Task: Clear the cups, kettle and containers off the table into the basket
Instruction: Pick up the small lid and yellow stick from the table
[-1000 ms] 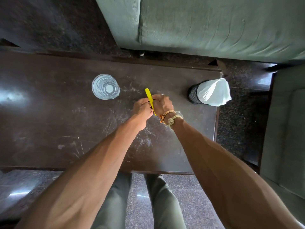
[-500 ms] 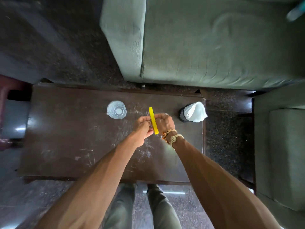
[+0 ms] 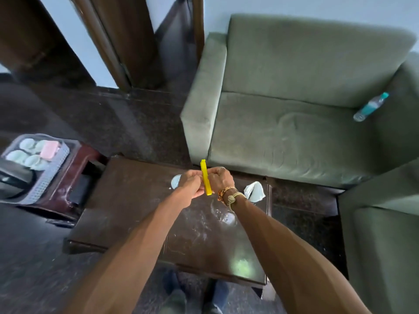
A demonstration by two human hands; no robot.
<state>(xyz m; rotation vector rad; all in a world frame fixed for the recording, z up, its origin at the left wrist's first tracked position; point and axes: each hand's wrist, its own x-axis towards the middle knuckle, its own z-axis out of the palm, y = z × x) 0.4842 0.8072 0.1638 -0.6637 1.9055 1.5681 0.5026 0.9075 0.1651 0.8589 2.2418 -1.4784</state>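
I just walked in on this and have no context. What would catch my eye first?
A bright yellow strip held up between the left hand and right hand, over a dark table. Behind them stands a green sofa with a bottle on its seat. Far left sits a grey basket of pale cups.

Place: a sitting room, most likely in a home or a guest lounge.
Seating: a green upholstered sofa (image 3: 294, 114) stands behind the low table, and a second green seat (image 3: 383, 234) meets it at the right, forming a corner.
Surface: a low, dark wooden coffee table (image 3: 136, 218), scratched and glossy, set just in front of the sofa.
Floor: dark speckled polished stone (image 3: 127, 123).
Doorway: dark wooden door frames (image 3: 127, 39) against a pale wall at the back.
Household items: a plastic water bottle (image 3: 370, 106) lying on the sofa; a grey plastic basket (image 3: 48, 177) holding pale cups, on a dark red stool (image 3: 74, 184) left of the table.
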